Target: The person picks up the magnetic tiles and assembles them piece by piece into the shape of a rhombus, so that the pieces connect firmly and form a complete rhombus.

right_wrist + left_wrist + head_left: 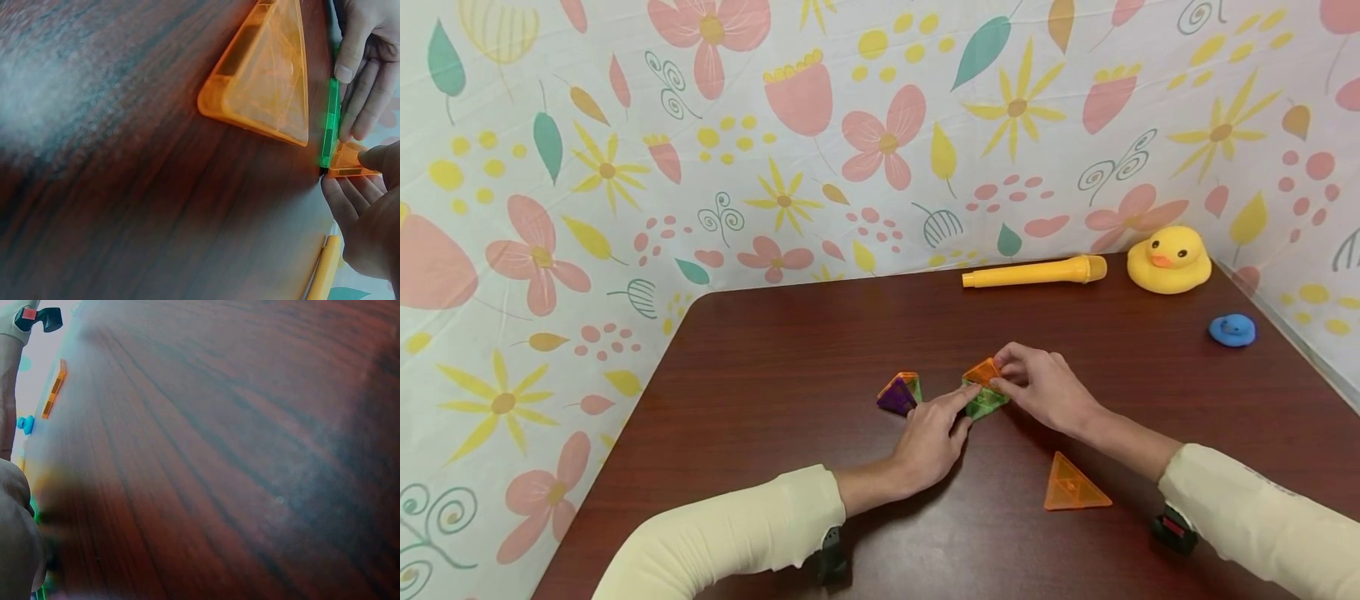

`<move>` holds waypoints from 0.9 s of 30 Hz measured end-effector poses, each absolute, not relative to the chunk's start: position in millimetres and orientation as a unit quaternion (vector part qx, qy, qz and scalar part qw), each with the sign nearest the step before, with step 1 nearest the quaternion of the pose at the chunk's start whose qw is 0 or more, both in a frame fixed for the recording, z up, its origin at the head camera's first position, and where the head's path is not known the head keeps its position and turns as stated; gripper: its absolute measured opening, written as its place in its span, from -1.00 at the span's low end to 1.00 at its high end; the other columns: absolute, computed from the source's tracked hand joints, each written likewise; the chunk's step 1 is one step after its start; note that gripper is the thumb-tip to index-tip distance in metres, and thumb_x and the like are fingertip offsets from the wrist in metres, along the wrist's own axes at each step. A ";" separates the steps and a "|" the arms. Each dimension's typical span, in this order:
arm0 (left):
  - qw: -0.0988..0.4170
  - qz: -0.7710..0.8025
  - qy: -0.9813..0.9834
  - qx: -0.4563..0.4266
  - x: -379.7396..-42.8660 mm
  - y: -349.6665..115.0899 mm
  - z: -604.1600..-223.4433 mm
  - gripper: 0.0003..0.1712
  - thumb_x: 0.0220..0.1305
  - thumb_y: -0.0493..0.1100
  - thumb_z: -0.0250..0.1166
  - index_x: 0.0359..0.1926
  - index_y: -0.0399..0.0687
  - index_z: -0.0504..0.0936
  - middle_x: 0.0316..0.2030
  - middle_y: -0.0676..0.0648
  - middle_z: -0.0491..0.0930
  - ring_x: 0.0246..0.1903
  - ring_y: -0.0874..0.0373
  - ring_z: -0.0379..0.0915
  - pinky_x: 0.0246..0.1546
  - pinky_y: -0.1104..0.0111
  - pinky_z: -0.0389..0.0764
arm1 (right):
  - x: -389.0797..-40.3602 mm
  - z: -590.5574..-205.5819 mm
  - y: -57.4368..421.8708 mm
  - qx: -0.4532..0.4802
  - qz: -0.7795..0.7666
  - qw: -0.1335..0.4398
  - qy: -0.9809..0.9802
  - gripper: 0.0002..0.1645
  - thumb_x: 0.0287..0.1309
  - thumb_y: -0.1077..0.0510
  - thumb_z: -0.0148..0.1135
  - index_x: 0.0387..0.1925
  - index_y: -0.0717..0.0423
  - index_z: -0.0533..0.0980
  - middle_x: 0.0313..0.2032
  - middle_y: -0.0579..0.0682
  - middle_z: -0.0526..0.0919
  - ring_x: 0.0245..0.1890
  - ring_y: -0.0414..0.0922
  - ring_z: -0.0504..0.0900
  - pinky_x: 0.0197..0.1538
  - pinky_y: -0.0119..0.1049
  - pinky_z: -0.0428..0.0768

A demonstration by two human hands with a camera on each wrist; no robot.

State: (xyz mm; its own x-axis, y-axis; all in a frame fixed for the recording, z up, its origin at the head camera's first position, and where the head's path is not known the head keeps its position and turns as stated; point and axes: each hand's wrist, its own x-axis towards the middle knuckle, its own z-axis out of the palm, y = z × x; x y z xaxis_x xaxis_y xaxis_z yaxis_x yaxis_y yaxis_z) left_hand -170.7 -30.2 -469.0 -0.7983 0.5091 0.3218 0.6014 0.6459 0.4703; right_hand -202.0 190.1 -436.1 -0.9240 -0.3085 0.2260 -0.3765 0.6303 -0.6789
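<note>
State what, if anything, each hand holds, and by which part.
The right hand pinches the translucent orange tile that meets the green tile, by the side nearest that hand. The left hand touches the green tile; whether it grips cannot be told.

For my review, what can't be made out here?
Head: part of the green piece, under the left hand.
Head: details on the blue toy, too small.
Left wrist: most of the green piece, behind that hand.
Right wrist: loose orange triangle, cut by top edge; yellow microphone, by bottom edge.
</note>
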 end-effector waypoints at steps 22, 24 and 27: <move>0.081 -0.286 -0.905 -0.305 -171.1 -29.7 -469.1 -0.42 0.48 -0.30 0.36 0.47 0.00 0.56 0.31 -0.06 0.63 0.22 0.11 0.61 0.10 0.27 0.68 | -200.9 -434.7 196.3 0.208 0.370 0.045 -0.904 -0.60 0.28 0.33 0.48 0.13 0.29 0.65 -0.01 0.21 0.79 0.03 0.17 0.78 0.02 0.09 0.73; 0.082 -0.285 -0.905 -0.306 -171.3 -29.7 -469.3 -0.42 0.47 -0.30 0.36 0.46 0.00 0.57 0.30 -0.06 0.64 0.22 0.11 0.61 0.10 0.27 0.68 | -200.3 -434.2 197.2 0.209 0.369 0.047 -0.904 -0.55 0.28 0.31 0.49 0.17 0.29 0.63 0.03 0.23 0.78 0.07 0.18 0.76 0.06 0.13 0.70; 0.083 -0.285 -0.904 -0.307 -171.3 -29.8 -469.4 -0.42 0.47 -0.30 0.36 0.46 0.00 0.57 0.30 -0.05 0.63 0.23 0.12 0.60 0.11 0.27 0.68 | -199.5 -433.9 198.2 0.215 0.370 0.053 -0.902 -0.49 0.27 0.30 0.51 0.22 0.29 0.60 0.09 0.24 0.75 0.13 0.20 0.73 0.11 0.17 0.68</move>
State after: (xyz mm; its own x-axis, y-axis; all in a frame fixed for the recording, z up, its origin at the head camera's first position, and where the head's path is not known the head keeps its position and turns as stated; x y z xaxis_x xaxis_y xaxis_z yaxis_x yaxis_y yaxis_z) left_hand -171.3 -29.8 -469.4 -0.7982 0.5076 0.3243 0.6018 0.6496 0.4645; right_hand -199.5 198.2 -433.9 -0.9020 -0.3489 0.2541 -0.4270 0.6344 -0.6444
